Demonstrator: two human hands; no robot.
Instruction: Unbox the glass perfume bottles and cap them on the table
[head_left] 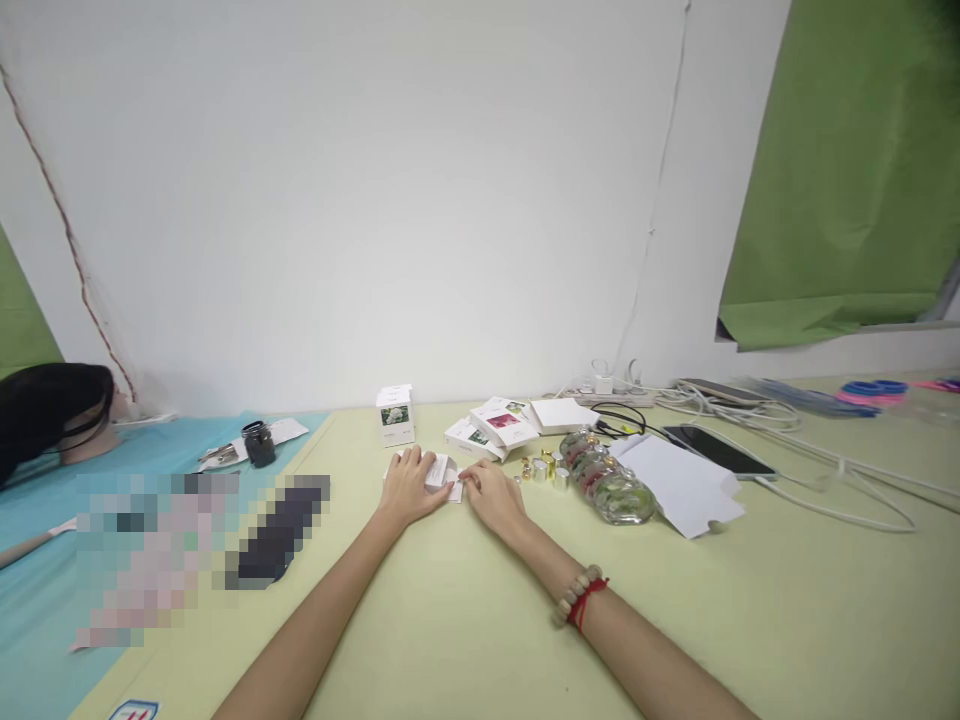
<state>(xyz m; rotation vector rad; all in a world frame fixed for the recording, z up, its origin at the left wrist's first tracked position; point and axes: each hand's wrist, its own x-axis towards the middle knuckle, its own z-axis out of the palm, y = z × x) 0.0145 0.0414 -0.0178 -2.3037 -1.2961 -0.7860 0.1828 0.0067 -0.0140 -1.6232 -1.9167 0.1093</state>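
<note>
A small white carton lies on the yellow-green tabletop in front of me, partly covered by my hands. My left hand rests over its left part, fingers bent across the top and thumb along the near side, holding it. At the carton's right end, my right hand pinches the edge or flap with closed fingers; the exact grip is partly hidden. A beaded bracelet and red cord circle my right wrist. Just behind stand white boxes with a flower picture. More flat printed cartons lie behind my right hand.
Several clear glass bottles and gold and silver caps stand to the right. Beyond them are white card, a phone and tangled cables. A dark jar and a black head-shaped stand occupy the left.
</note>
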